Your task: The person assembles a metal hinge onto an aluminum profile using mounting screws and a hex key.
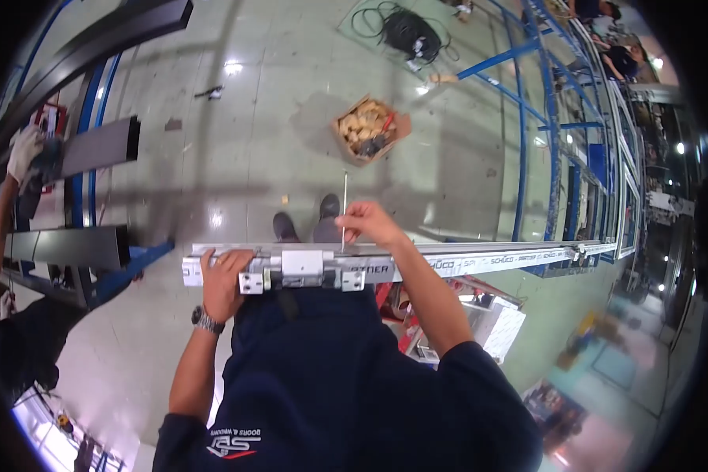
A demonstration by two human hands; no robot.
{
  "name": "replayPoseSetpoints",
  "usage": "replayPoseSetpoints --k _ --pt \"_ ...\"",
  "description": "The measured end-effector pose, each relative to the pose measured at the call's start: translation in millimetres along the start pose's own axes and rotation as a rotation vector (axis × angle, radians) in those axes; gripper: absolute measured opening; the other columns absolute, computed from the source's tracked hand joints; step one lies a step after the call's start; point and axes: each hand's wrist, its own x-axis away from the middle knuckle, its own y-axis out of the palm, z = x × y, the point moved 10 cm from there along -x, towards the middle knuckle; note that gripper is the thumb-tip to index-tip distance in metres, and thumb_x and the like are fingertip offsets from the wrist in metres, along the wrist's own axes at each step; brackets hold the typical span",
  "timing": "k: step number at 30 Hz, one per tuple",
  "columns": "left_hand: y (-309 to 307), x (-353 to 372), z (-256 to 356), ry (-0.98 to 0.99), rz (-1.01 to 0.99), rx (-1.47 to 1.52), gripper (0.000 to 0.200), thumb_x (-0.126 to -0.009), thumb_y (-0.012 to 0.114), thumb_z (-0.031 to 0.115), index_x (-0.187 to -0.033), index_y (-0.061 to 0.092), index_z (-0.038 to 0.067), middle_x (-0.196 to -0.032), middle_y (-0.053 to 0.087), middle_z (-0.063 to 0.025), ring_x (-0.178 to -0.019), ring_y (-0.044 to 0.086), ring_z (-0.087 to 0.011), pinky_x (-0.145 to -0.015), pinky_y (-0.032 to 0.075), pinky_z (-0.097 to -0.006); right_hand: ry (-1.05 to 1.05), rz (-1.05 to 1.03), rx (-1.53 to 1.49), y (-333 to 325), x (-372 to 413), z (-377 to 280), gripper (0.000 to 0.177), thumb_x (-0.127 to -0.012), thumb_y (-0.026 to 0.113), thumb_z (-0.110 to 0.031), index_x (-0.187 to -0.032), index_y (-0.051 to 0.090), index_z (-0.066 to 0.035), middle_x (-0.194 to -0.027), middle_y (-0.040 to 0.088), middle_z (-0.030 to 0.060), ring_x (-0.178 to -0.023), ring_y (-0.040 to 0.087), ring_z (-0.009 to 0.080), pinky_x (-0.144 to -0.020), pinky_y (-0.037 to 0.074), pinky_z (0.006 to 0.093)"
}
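A long metal profile with printed white film lies across the view in front of the body. Near its left end sits a silver hinge-like fitting. My left hand grips the profile just left of the fitting, its fingers over the far edge and a watch on the wrist. Right of the fitting, my right hand pinches a thin metal rod, which stands upright with its lower end at the profile. What the rod's lower end touches is too small to tell.
A cardboard box of yellowish pieces stands on the floor beyond the profile. At left, a co-worker's gloved hand is at dark profiles. Blue racks rise at right. A black cable coil lies farther off.
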Motion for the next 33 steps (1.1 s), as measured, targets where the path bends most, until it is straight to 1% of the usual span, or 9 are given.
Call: replayPoseSetpoints --k 3,7,10,11,14,16,24,28,33 --pt "2.0 -0.6 -2.2 -0.005 0.000 -0.009 0.062 -0.062 0.070 0.000 -0.122 0.059 0.012 -0.119 0.065 -0.0050 -0.116 0.058 -0.0256 -0.110 0.023 -0.0494 -0.037 0.092 0.056 -3.5 3.1 -4.2 0.019 -0.092 0.070 -0.021 -0.088 0.063 -0.004 -0.078 0.068 0.0053 -0.060 0.064 0.0100 -0.053 0.050 0.0223" --pt "-1.9 -1.9 -0.4 -0.020 -0.017 -0.001 0.065 -0.059 0.071 -0.002 -0.122 0.059 0.013 -0.119 0.064 -0.0050 -0.115 0.058 -0.0254 -0.110 0.023 -0.0502 -0.020 0.041 -0.014 10.3 8.0 -4.3 0.019 -0.093 0.068 -0.022 -0.092 0.064 -0.004 -0.080 0.068 0.0043 -0.059 0.064 0.0094 -0.053 0.050 0.0226" --pt "6.7 6.4 -8.1 -0.010 0.005 -0.018 0.062 -0.064 0.069 0.002 -0.124 0.059 0.013 -0.115 0.065 -0.0063 -0.113 0.058 -0.0264 -0.111 0.022 -0.0540 -0.074 -0.052 -0.010 8.2 7.0 -4.0 0.019 -0.095 0.067 -0.022 -0.101 0.067 -0.004 -0.086 0.070 0.0054 -0.061 0.064 0.0087 -0.058 0.053 0.0246" --pt "10.4 6.6 -9.6 -0.012 0.006 -0.010 0.059 -0.067 0.069 0.005 -0.125 0.060 0.013 -0.115 0.065 -0.0067 -0.113 0.058 -0.0264 -0.111 0.022 -0.0550 0.008 -0.009 -0.044 0.1 5.4 7.5 0.018 -0.094 0.068 -0.021 -0.099 0.068 -0.004 -0.084 0.071 0.0056 -0.063 0.065 0.0091 -0.060 0.054 0.0247" --pt "4.0 3.9 -1.7 0.012 0.018 -0.009 0.070 -0.053 0.072 0.000 -0.121 0.060 0.012 -0.116 0.065 -0.0065 -0.114 0.058 -0.0262 -0.111 0.022 -0.0540 -0.036 -0.031 0.047 4.4 3.5 -4.2 0.019 -0.091 0.072 -0.023 -0.090 0.069 -0.004 -0.077 0.070 0.0044 -0.063 0.066 0.0095 -0.058 0.053 0.0241" --pt "3.7 3.0 -1.4 0.000 -0.016 -0.034 0.067 -0.055 0.070 -0.001 -0.119 0.061 0.012 -0.115 0.065 -0.0060 -0.113 0.058 -0.0261 -0.110 0.022 -0.0534 -0.020 0.009 0.128 7.0 5.1 -11.5 0.024 -0.090 0.073 -0.027 -0.085 0.067 -0.004 -0.068 0.067 0.0022 -0.060 0.065 0.0109 -0.054 0.052 0.0246" --pt "3.0 2.3 -0.5 0.004 0.023 -0.027 0.058 -0.058 0.071 0.001 -0.114 0.063 0.014 -0.108 0.067 -0.0019 -0.109 0.060 -0.0224 -0.107 0.024 -0.0501 -0.025 -0.169 -0.117 15.5 15.0 -11.8 0.027 -0.097 0.063 -0.026 -0.103 0.064 0.000 -0.095 0.067 0.0075 -0.067 0.062 0.0113 -0.062 0.052 0.0244" --pt "2.7 2.1 0.1 -0.008 0.007 -0.036 0.057 -0.059 0.073 0.005 -0.114 0.063 0.015 -0.110 0.068 -0.0014 -0.109 0.060 -0.0220 -0.107 0.024 -0.0503 -0.076 -0.074 0.061 5.2 4.4 -10.9 0.022 -0.094 0.067 -0.024 -0.089 0.066 -0.003 -0.073 0.067 0.0045 -0.061 0.064 0.0106 -0.057 0.053 0.0261" --pt "4.0 4.3 -2.2 -0.008 -0.001 -0.046 0.056 -0.060 0.075 0.010 -0.114 0.064 0.016 -0.111 0.068 -0.0012 -0.109 0.060 -0.0222 -0.107 0.024 -0.0511 -0.022 0.017 0.174 2.9 7.5 -7.2 0.024 -0.093 0.069 -0.027 -0.087 0.064 -0.004 -0.070 0.065 0.0031 -0.061 0.063 0.0095 -0.057 0.051 0.0248"
